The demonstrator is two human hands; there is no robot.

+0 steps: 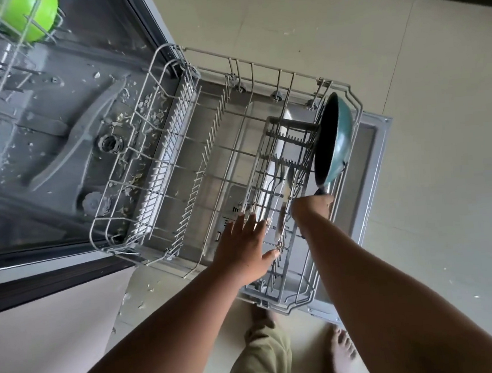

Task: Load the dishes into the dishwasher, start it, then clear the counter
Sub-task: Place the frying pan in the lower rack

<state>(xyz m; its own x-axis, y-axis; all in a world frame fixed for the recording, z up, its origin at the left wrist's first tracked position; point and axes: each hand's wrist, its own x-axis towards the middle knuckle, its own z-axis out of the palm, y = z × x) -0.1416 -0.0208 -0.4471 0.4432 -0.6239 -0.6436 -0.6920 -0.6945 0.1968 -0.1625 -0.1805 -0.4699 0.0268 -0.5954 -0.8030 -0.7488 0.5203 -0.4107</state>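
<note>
The right hand point(312, 210) gripped the handle of the teal pan point(334, 140), which stood on edge just beyond its fingers, long axis running away along the lower rack's point(152, 84) right side. The left hand point(244, 246), fingers spread and holding nothing, hovered beside it, farther from the pan.

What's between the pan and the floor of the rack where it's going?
The cutlery basket sits right beside the pan, against its dark inner face, with a fork in it. The right hand holds the pan tilted at the right edge of the rack. Nothing else visible blocks it.
</note>
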